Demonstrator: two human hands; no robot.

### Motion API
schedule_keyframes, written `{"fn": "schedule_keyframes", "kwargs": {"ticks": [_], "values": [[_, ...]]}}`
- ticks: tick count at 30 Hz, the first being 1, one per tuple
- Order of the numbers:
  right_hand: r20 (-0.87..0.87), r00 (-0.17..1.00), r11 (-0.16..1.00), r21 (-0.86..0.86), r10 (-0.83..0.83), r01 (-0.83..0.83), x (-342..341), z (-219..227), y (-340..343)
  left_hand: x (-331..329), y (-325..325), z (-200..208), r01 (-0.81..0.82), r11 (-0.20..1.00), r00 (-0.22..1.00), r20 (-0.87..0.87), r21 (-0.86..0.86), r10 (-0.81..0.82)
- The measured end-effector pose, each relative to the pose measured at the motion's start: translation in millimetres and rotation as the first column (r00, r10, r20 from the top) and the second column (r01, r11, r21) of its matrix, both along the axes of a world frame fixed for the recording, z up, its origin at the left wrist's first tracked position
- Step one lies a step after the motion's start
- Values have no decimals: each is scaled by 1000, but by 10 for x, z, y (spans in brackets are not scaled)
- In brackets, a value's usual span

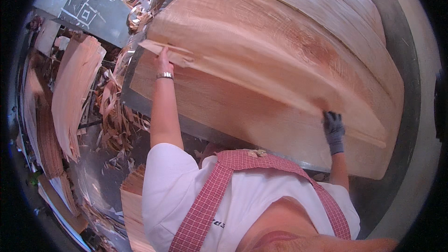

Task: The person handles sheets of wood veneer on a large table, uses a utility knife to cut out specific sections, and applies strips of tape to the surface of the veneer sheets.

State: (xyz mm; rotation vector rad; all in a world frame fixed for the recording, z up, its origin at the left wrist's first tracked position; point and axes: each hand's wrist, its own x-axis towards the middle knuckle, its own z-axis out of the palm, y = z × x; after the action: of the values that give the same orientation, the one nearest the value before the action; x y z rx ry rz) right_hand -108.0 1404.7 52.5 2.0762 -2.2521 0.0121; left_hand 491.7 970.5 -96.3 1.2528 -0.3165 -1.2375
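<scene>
A large, thin sheet of reddish wood veneer [233, 32] spreads across the table, its near edge raised and curled. My bare left hand [165, 60], with a metal band at the wrist, grips that edge near its left end, where a torn strip [170, 56] sticks out. Farther right, my right hand [333, 128], in a dark grey glove, pinches the same edge, its fingertips partly hidden. Beneath lies another veneer sheet [280, 142], flat on the table.
The grey table rim [186, 128] runs along my front. To the left are stacked veneer sheets [77, 93], a heap of veneer scraps [112, 112] and a grey-green metal box [88, 4]. More veneer [326, 4] lies at the far side. A pale wall [420, 42] stands right.
</scene>
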Motion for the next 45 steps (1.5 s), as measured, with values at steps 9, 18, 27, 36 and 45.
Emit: {"fn": "schedule_keyframes", "kwargs": {"ticks": [9, 18, 27, 36, 45], "values": [[-17, 999, 976, 213, -40, 43, 274, -648, 343, 68, 542, -69, -139, 955, 908, 419, 261, 17], [-83, 996, 970, 240, -25, 44, 206, -862, 280, -75, 748, 363, -175, 916, 785, 613, 361, -91], [-51, 994, 963, 247, -96, 106, 269, -728, 264, -55, 806, 416, -148, 940, 473, 857, 306, -205], [-75, 995, 971, 222, -70, 85, 359, -832, 185, 84, 705, 80, -222, 934, 729, 683, 279, -31], [-49, 997, 979, 195, -57, 66, 373, -912, 171, 356, 570, -322, -232, 916, 743, 667, 327, -50]]}}
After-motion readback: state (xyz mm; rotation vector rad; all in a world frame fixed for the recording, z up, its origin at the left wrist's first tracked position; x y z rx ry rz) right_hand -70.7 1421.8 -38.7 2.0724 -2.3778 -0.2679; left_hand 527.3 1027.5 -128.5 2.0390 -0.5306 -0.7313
